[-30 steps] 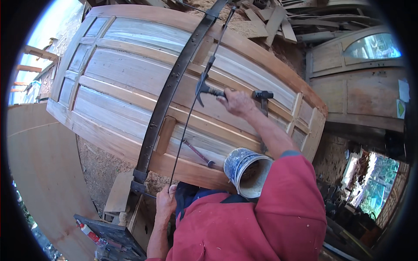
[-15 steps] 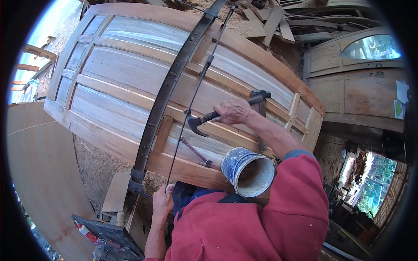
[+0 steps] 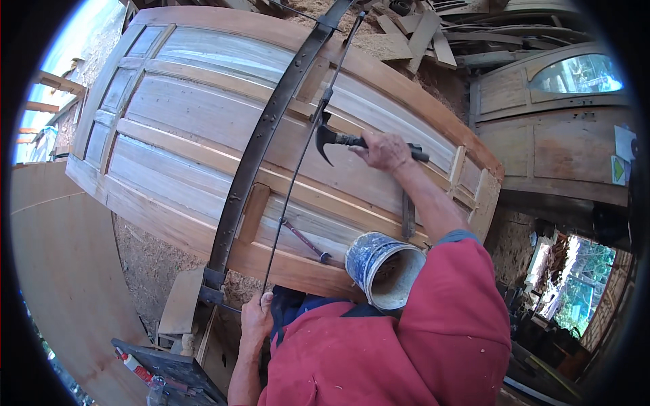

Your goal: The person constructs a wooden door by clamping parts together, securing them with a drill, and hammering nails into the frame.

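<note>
From where I stood, the person's hands were well apart. The right hand (image 3: 387, 151), over the middle of a panelled wooden door (image 3: 196, 101), was wrapped around the handle of a black claw hammer (image 3: 347, 140), whose head pointed left. The left hand (image 3: 256, 316), past the door's near edge, gripped the near end of a thin dark metal rod (image 3: 304, 159). The rod ran to the far side, right of a studded dark metal bar (image 3: 267, 128). I couldn't tell whether hammer and rod touched.
</note>
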Demonstrator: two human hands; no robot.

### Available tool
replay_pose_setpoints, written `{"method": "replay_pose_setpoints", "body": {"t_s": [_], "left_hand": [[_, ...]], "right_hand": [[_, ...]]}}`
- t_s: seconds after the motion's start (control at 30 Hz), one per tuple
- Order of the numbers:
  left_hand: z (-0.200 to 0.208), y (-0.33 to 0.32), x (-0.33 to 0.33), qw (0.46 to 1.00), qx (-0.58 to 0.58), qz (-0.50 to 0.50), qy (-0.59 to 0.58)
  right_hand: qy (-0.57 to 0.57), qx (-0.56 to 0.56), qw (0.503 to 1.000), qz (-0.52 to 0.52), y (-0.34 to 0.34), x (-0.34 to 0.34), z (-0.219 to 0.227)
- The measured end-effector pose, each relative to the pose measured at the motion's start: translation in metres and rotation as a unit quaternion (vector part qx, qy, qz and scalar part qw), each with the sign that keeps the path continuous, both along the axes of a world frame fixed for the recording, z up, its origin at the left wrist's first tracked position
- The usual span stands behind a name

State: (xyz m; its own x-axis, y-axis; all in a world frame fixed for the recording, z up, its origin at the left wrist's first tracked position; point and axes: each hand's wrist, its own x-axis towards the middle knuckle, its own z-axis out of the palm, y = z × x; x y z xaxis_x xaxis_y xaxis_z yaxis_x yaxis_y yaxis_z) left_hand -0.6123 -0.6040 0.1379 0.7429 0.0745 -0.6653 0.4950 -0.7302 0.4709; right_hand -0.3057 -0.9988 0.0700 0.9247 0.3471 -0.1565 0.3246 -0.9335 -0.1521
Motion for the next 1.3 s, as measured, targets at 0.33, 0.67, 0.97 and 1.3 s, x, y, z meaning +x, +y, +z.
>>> {"method": "replay_pose_setpoints", "body": {"t_s": [0.33,0.67,0.97,1.3], "left_hand": [[0.009,-0.003,0.006,1.0,0.002,0.004,0.022],[-0.004,0.022,0.02,0.981,-0.158,0.068,0.094],[-0.028,-0.078,0.318,0.912,0.02,-0.204,-0.356],[-0.149,-0.199,0.571,0.744,0.281,-0.413,-0.445]], "right_hand": [[0.058,0.034,0.998,-0.016,-0.004,0.006,0.015],[0.061,0.077,0.956,-0.276,-0.051,-0.04,-0.027],[0.024,0.08,0.99,-0.116,-0.046,-0.068,-0.085],[0.013,0.099,0.989,-0.112,-0.055,-0.097,-0.117]]}}
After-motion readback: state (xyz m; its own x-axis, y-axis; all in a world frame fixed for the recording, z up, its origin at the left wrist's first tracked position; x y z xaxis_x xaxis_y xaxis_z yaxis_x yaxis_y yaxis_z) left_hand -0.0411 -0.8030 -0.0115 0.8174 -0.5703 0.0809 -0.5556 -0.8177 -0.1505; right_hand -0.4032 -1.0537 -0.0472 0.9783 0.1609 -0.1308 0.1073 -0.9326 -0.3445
